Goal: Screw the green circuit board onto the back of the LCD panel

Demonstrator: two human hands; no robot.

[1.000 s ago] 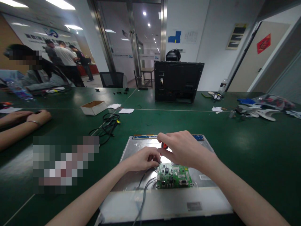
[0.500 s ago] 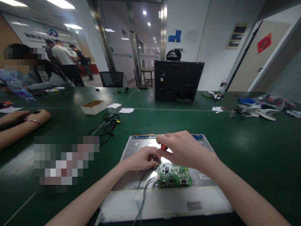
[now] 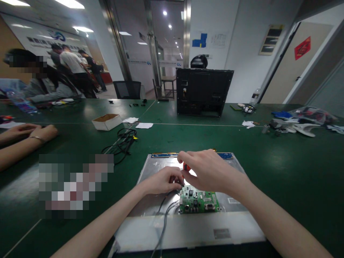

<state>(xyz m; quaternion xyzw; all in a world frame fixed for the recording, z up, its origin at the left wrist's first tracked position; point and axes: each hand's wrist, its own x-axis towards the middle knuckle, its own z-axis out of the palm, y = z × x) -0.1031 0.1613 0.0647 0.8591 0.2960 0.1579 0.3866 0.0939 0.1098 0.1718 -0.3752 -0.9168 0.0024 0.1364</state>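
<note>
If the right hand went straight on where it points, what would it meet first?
Most likely the left hand, close by, though depth is unclear and the right hand might pass above.

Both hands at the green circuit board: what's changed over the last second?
Very little. The fingertips of the right hand and the red handle it holds have edged slightly left. Nothing visibly taken hold of or let go. Same as before: left hand by the upper-left corner of the green circuit board, which hasn't moved on the metal panel.
</note>
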